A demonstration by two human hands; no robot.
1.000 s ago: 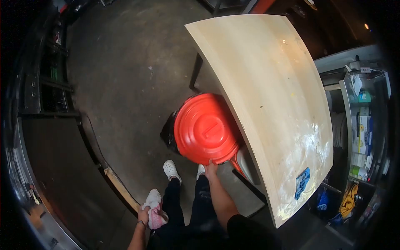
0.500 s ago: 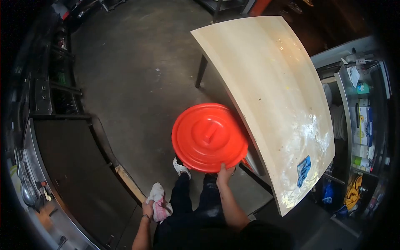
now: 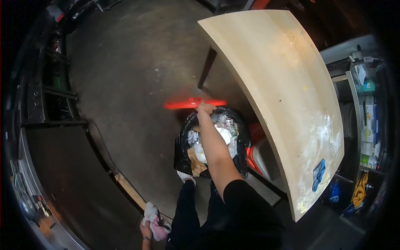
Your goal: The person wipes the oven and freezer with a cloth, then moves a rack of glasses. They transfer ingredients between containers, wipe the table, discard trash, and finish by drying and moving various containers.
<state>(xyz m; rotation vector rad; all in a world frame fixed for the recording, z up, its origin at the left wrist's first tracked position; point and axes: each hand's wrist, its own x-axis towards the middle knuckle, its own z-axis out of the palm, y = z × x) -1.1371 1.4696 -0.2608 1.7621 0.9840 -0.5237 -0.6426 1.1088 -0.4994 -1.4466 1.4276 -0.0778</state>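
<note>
My right hand (image 3: pixel 205 107) grips the red lid (image 3: pixel 179 104), which is seen edge-on and blurred beyond the far rim of a trash bin. The bin, lined with a black bag (image 3: pixel 183 152), stands open below my right forearm, full of crumpled paper, plastic and a brown piece of cardboard (image 3: pixel 196 161). At the lower left my left hand (image 3: pixel 146 230) holds a white and pink cloth (image 3: pixel 156 223) beside my leg.
A pale wooden table (image 3: pixel 275 79) with white powder and a blue cloth (image 3: pixel 318 175) is at the right. Shelves (image 3: pixel 368 125) stand beyond it. Dark cabinets (image 3: pixel 71 166) line the left. A red-rimmed container (image 3: pixel 266 160) is under the table edge.
My right hand has moved forward and raised the red lid off the bin, tilting it upright. The bag and trash inside now show. My left hand still has the cloth, slightly lower.
</note>
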